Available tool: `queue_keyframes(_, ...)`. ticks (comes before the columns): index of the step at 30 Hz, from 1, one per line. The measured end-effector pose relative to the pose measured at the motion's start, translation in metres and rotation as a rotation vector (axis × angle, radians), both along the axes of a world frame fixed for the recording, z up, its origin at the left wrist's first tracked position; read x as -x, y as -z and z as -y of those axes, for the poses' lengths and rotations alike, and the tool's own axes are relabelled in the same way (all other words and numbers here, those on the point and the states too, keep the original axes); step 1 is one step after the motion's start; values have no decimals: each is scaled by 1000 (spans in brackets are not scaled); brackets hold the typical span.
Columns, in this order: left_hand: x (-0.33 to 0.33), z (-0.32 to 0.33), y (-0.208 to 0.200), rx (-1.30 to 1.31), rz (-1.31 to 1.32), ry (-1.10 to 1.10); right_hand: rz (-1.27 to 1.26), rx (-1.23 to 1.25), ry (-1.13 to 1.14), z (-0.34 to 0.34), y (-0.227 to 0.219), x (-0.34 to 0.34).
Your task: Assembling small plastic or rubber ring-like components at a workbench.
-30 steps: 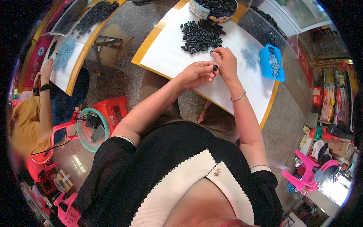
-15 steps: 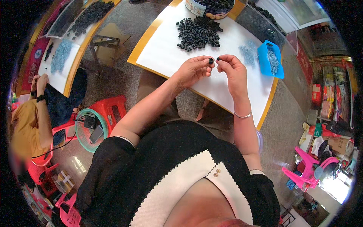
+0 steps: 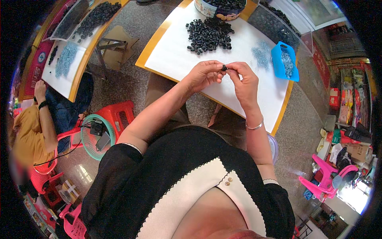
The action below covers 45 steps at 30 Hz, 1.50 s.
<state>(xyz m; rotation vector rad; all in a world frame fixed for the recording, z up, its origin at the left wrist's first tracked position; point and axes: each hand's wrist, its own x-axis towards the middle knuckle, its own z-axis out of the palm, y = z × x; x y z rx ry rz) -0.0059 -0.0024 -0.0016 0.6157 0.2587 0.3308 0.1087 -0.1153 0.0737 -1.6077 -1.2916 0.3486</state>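
Observation:
Over the near part of the white-topped table [image 3: 175,53], my left hand [image 3: 203,75] pinches a small black cylindrical plastic part [image 3: 224,68] between thumb and fingertips. My right hand [image 3: 244,81] is closed in a pinch on a tiny dark piece, pressed against that part; its shape is mostly hidden by the fingers. Beyond my hands lies a heap of similar black plastic parts [image 3: 209,36]. To the right, small clear bluish pieces [image 3: 260,55] are spread on the tabletop, beside a bright blue plastic basket [image 3: 294,75] holding more of them.
A round tub [image 3: 207,8] of black parts stands at the table's far edge, near a clear panel [image 3: 274,24]. On the left, a co-worker in a yellow-brown top [image 3: 30,133] sits at another table. Red stool [image 3: 119,115] and green basket [image 3: 85,143] stand beside me.
My right fingertips have moved left and met the black part in my left hand; a small gap was between them before. The co-worker's hands have shifted slightly.

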Motion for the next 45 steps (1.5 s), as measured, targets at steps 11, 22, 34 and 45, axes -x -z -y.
queue_keyframes(11,-3,-1,3,35,-8,24,427,-108,-60,1,11,-4)
queue_keyframes(22,-8,5,-1,-126,-147,-29,48,-4,68,12,19,-5)
queue_keyframes(34,-9,6,-2,-130,-128,10,272,-8,-41,11,21,-16)
queue_keyframes(45,-13,12,-9,-221,-190,-63,-10,35,63,12,26,-10)
